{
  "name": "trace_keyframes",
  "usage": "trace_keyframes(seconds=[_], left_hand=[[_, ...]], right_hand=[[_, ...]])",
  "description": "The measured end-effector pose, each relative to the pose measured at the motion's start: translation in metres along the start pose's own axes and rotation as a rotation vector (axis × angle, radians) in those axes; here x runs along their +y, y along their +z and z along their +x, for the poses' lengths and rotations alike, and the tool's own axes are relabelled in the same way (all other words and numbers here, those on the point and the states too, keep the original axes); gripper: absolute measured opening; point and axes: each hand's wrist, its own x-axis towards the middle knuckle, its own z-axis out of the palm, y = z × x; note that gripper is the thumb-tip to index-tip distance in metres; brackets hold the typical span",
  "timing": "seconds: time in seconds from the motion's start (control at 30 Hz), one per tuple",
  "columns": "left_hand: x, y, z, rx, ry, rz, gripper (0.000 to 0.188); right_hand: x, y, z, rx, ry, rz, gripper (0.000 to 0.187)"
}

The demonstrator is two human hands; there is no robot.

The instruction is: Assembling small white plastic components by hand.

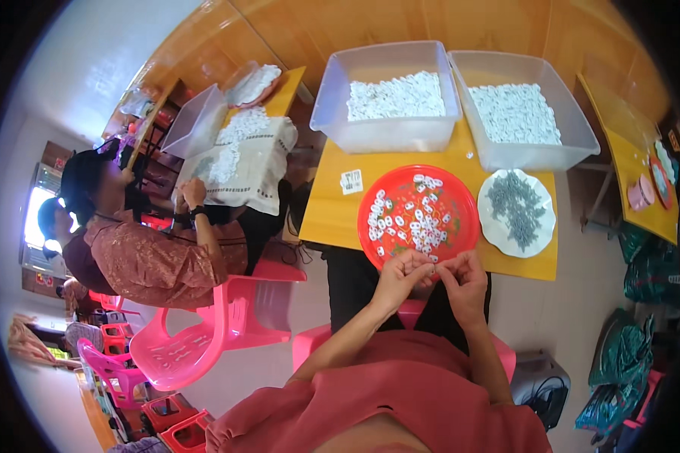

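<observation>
Fine handwork is done at worktop (331, 215).
By L hand (403, 278) & R hand (465, 282), tiny pc. (434, 271) (type unclear) is pinched at near rim of red tray (462, 201), where white pcs. (429, 230) are spread; on right, grey pcs. (515, 204) are placed on white dish (495, 232).

Bright room light | window (36, 229) at left glaring white | lines bowed toward black corners | far-left background soft
</observation>
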Motion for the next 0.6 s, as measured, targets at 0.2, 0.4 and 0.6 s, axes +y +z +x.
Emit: trace_keyframes(seconds=[0.2,0.4,0.6], left_hand=[[-0.010,0.007,0.003,-0.004,0.074,0.002,0.007],[-0.013,0.012,0.001,0.007,0.103,-0.040,0.006],[-0.008,0.011,0.003,0.020,0.127,-0.044,0.006]], right_hand=[[-0.001,-0.006,-0.001,0.003,0.027,0.058,0.025],[0.005,-0.011,0.000,-0.027,0.000,0.086,0.026],[0.001,-0.009,0.003,-0.011,0.045,0.084,0.015]])
